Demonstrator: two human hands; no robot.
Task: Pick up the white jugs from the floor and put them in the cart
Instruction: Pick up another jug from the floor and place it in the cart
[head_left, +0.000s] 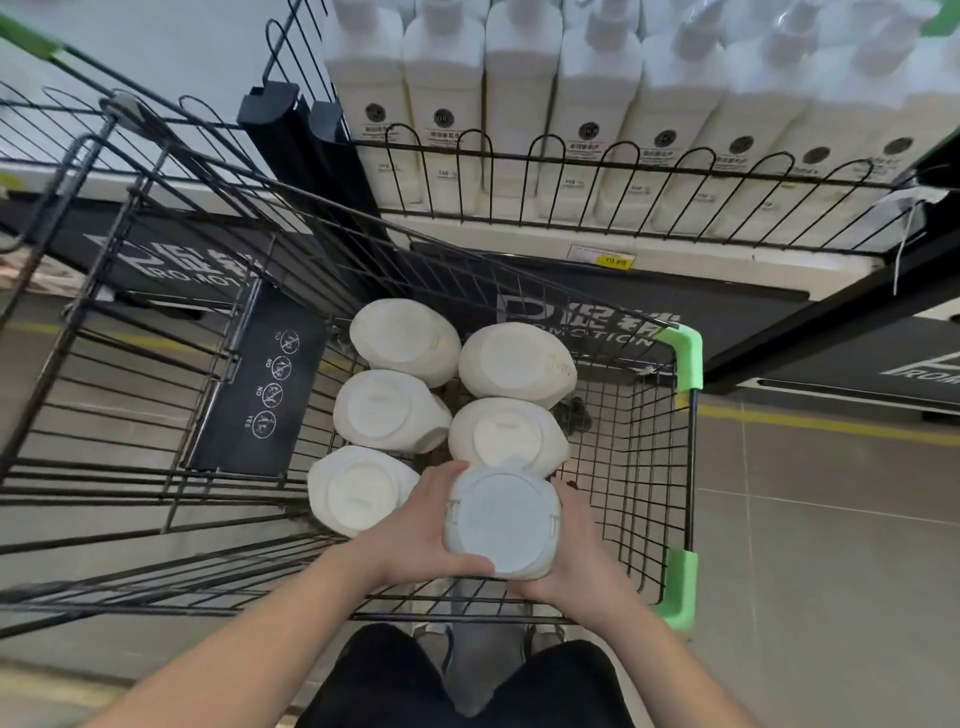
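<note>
1 white jug base-up, left grip and right grip curled round it, inside cart — 5 jugs alongside

Worn kit: black legwear on both thighs, plain fabric, trousers or shorts can't tell. Light-coloured shoes, partly hidden, blurred. Left forearm and right forearm bare; left grip and right grip bare too.
</note>
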